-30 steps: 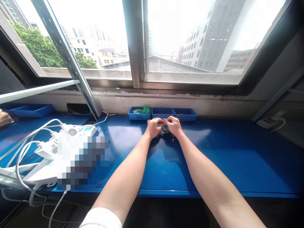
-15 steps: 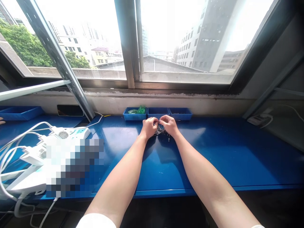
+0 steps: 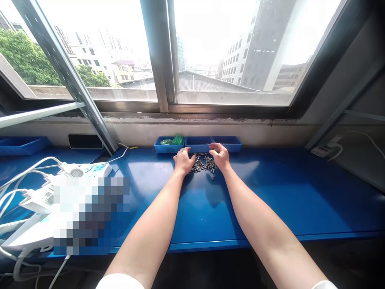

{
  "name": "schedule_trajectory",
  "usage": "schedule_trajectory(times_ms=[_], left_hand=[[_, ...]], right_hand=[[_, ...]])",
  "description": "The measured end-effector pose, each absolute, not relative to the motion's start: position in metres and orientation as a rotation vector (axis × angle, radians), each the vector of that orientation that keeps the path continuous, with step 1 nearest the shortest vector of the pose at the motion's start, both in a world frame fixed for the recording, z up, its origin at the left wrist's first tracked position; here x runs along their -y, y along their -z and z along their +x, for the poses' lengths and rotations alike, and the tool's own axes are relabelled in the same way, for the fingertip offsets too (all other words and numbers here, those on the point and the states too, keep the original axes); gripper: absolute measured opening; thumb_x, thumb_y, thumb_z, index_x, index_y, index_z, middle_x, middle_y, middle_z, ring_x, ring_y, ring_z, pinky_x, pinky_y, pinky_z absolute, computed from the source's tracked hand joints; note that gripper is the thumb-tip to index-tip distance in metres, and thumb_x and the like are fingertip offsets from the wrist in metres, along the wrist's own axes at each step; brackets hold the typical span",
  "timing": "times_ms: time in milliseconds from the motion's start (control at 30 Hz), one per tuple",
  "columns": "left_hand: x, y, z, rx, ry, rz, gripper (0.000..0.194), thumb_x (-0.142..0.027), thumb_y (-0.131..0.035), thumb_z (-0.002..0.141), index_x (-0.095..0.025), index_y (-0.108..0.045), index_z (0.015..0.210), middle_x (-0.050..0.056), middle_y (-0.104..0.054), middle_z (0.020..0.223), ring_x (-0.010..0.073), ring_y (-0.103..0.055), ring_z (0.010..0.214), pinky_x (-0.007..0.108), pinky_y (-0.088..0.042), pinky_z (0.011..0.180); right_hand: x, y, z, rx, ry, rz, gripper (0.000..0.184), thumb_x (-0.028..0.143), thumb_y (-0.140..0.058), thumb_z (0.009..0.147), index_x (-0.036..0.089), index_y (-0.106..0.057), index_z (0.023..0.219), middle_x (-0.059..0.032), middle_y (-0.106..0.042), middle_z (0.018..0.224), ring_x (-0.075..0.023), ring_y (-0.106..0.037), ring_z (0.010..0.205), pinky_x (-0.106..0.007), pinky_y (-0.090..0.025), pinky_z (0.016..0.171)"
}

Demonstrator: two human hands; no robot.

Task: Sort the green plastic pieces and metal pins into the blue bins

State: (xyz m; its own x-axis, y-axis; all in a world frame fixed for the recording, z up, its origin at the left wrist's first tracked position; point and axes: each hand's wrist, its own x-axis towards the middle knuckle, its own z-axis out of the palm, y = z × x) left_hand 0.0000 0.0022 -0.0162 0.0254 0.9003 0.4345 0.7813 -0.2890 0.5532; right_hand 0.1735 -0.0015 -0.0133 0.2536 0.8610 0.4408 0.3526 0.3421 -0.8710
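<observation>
A loose pile of thin, dark metal pins (image 3: 205, 163) lies on the blue tabletop between my hands. My left hand (image 3: 184, 161) rests at the pile's left side, thumb and fingers apart, with nothing visible in it. Over the right side of the pile, my right hand (image 3: 221, 156) is raised with its fingers bent; a slim piece seems to stick out leftward from the fingertips. Just beyond the hands stand a middle blue bin (image 3: 192, 140) and a right blue bin (image 3: 236, 146), the latter with small dark pieces in it.
A left blue bin (image 3: 159, 149) holds green plastic bags (image 3: 177, 139). White power strips with plugs (image 3: 36, 196) and cables crowd the left, beside a pixelated area. A metal shelf post (image 3: 99, 124) rises at the back left. Another blue tray (image 3: 27, 147) sits at the far left.
My hands have come apart from their meeting point above the pile. The left has opened, the right has shifted slightly right and forward, uncovering the pins. The view has shifted slightly.
</observation>
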Motion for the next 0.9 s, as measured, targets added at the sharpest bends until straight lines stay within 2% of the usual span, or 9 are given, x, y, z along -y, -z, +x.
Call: schedule_trajectory(times_ms=[100,267,567,667,800,900], left_hand=[[-0.005,0.019,-0.001,-1.792,-1.081,2.125,0.034,-0.034,-0.053,0.081,-0.023,-0.055,0.113,0.008,-0.060,0.118,0.0272,-0.051,0.116,0.043,-0.038,0.095],[-0.005,0.021,0.001,-1.818,-1.039,2.124,0.032,-0.033,-0.050,0.082,-0.022,-0.057,0.111,0.009,-0.060,0.117,0.0278,-0.052,0.114,0.044,-0.039,0.094],[-0.005,0.022,0.003,-1.802,-0.910,2.178,0.028,-0.033,-0.048,0.083,-0.024,-0.060,0.108,0.008,-0.059,0.115,0.0286,-0.051,0.114,0.043,-0.037,0.096],[-0.003,0.022,0.004,-1.781,-0.855,2.236,0.034,-0.041,-0.047,0.083,-0.024,-0.059,0.111,0.008,-0.059,0.117,0.0274,-0.050,0.115,0.041,-0.037,0.096],[0.002,0.021,0.005,-1.692,-0.707,2.390,0.048,-0.052,-0.047,0.081,-0.023,-0.057,0.118,0.007,-0.056,0.125,0.0272,-0.047,0.119,0.041,-0.034,0.099],[0.004,0.021,0.006,-1.670,-0.601,2.460,0.049,-0.053,-0.044,0.082,-0.023,-0.057,0.119,0.008,-0.054,0.128,0.0278,-0.044,0.122,0.043,-0.032,0.101]], right_hand=[[0.002,0.013,0.175,1.403,-0.385,-1.302,0.041,0.024,-0.053,0.068,0.018,-0.061,0.108,-0.0056,-0.067,0.106,-0.0202,-0.058,0.092,-0.034,-0.047,0.087],[0.001,0.014,0.170,1.572,-0.205,-1.452,0.052,0.026,-0.056,0.069,0.019,-0.056,0.121,-0.0055,-0.064,0.114,-0.0246,-0.046,0.114,-0.038,-0.040,0.098],[-0.008,0.021,0.163,1.789,-0.111,-1.525,0.069,0.030,-0.057,0.070,0.021,-0.042,0.137,-0.0072,-0.042,0.142,-0.0303,-0.039,0.120,-0.047,-0.034,0.100],[-0.005,0.020,0.162,1.757,-0.058,-1.461,0.059,0.027,-0.055,0.072,0.019,-0.049,0.130,-0.0083,-0.050,0.133,-0.0277,-0.040,0.119,-0.043,-0.036,0.099],[0.000,0.019,0.162,1.769,-0.095,-1.488,0.030,0.024,-0.050,0.075,0.018,-0.067,0.099,-0.0071,-0.063,0.103,-0.0230,-0.050,0.105,-0.035,-0.042,0.093],[-0.001,0.021,0.162,1.842,-0.156,-1.587,0.027,0.024,-0.053,0.074,0.018,-0.069,0.095,-0.0077,-0.063,0.099,-0.0228,-0.053,0.100,-0.033,-0.043,0.091]])
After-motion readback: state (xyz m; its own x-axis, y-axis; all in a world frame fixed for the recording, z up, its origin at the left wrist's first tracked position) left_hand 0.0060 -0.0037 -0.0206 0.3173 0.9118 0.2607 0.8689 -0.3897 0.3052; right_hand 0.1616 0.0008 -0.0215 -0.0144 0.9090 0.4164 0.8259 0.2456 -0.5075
